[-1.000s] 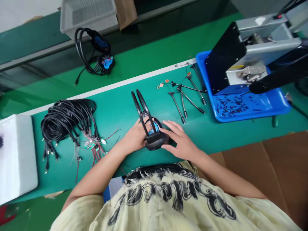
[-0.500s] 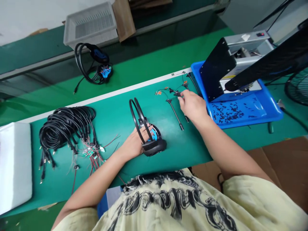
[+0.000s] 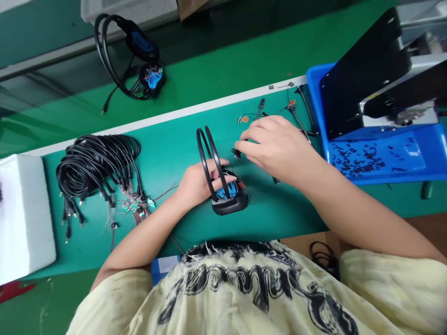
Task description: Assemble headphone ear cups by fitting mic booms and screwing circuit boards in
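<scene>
The black headset (image 3: 231,205) sits on the green table (image 3: 275,209), close to the person's shirt (image 3: 240,298). The left hand (image 3: 196,184) curls around it, fingers by the round blue inside, likely so it won't slide. Nearby, the right hand (image 3: 277,148) pinches a thin black stick (image 3: 236,153). Farther left, bendy round cables (image 3: 92,165) lie in loops; right, a smooth blue tray (image 3: 318,88).

Your right hand (image 3: 275,148) covers part of the dark rod (image 3: 261,107); the machine (image 3: 366,74) and white box (image 3: 26,218) run past the view's edges.
</scene>
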Available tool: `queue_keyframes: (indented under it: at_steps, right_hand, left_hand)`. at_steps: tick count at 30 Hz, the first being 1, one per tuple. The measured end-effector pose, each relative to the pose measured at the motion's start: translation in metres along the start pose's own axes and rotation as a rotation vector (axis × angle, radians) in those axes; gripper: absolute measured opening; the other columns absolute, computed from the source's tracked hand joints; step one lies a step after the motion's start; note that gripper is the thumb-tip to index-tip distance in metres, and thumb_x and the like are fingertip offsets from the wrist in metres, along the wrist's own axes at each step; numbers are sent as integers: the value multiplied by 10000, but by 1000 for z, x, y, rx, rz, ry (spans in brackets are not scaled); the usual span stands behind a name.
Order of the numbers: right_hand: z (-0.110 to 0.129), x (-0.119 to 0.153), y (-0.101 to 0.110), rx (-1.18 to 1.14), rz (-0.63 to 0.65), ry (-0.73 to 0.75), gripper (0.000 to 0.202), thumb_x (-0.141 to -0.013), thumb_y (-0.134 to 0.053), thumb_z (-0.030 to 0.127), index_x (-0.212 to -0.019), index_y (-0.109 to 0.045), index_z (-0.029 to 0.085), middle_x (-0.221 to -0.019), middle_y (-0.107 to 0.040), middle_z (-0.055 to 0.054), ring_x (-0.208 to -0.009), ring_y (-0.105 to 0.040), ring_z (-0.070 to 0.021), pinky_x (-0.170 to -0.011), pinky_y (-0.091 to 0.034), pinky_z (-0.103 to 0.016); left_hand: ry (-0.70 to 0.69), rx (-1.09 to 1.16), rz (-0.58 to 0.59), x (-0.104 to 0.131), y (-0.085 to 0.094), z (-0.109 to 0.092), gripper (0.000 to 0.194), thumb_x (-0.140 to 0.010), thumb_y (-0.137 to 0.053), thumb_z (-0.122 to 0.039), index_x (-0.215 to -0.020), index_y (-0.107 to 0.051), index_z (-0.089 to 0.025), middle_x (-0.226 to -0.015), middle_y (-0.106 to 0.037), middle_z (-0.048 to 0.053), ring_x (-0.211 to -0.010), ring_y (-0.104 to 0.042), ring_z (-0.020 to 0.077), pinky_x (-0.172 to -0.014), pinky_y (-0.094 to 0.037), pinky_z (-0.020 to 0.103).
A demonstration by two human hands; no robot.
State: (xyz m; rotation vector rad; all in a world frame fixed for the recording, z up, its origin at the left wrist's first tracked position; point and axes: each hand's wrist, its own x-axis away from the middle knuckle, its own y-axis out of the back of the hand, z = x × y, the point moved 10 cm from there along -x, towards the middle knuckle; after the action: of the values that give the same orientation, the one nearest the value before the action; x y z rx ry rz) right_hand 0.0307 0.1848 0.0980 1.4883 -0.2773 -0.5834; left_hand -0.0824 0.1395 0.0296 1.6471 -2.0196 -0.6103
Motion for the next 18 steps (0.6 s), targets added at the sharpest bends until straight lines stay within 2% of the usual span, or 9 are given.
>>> queue_keyframes:
  at_steps: [3,5,8,11,13,16,18]
  right_hand:
    - [4,-23,-15,-47,13,56,274,-968,-389,221,-999,-657,171,-1044,-648,-53,-1115,-524,-257,-948,-425,-488]
    - [0,-27,-15,-108,-57,2,286,-970,-388,229,-1070,-648,163,-1154,-629,-71,-1155,-516,-271,-965,-435,-488]
    - [-13,-9,-8,-366,-182,-187,294,-984,-391,259,-1169,-598,161,-1230,-603,-88,-1151,-547,-236,-977,-461,-429]
    - [-6,21,-29,-714,-36,-293,286,-940,-523,404,-1125,-580,195,-1051,-668,-47,-918,-640,-167,-797,-536,-313]
    - [2,39,-40,-791,32,-334,309,-880,-616,424,-1103,-571,215,-1005,-677,-31,-852,-648,-152,-736,-537,-280]
    - [4,53,-40,-749,-45,-386,139,-928,-551,308,-1037,-591,230,-990,-687,-17,-901,-652,-139,-800,-522,-271]
    - [3,56,-41,-789,-85,-413,107,-933,-545,285,-1009,-605,238,-966,-694,3,-889,-658,-124,-804,-519,-254]
  left_hand:
    - [161,424,142,-9,-28,8,407,-864,-594,-535,-964,-688,-152,-681,-617,2,-575,-557,94,-514,-417,193]
    - [250,641,130,-11,-36,15,401,-839,-628,-532,-906,-686,-142,-692,-632,4,-538,-540,74,-486,-414,182]
    - [335,861,72,-7,-36,26,352,-803,-696,-482,-895,-693,-142,-753,-674,15,-554,-564,67,-512,-447,183]
    - [380,944,49,-4,-35,31,334,-791,-723,-446,-919,-698,-139,-760,-688,22,-559,-573,71,-522,-460,188]
    - [381,947,62,-4,-36,28,336,-789,-723,-443,-926,-700,-137,-773,-694,29,-557,-568,71,-528,-469,192]
    - [345,934,106,-8,-42,19,331,-798,-712,-444,-931,-706,-141,-780,-694,30,-557,-566,68,-536,-481,193]
    - [336,926,114,-11,-44,14,337,-791,-717,-447,-928,-710,-140,-782,-695,34,-556,-571,68,-526,-478,190]
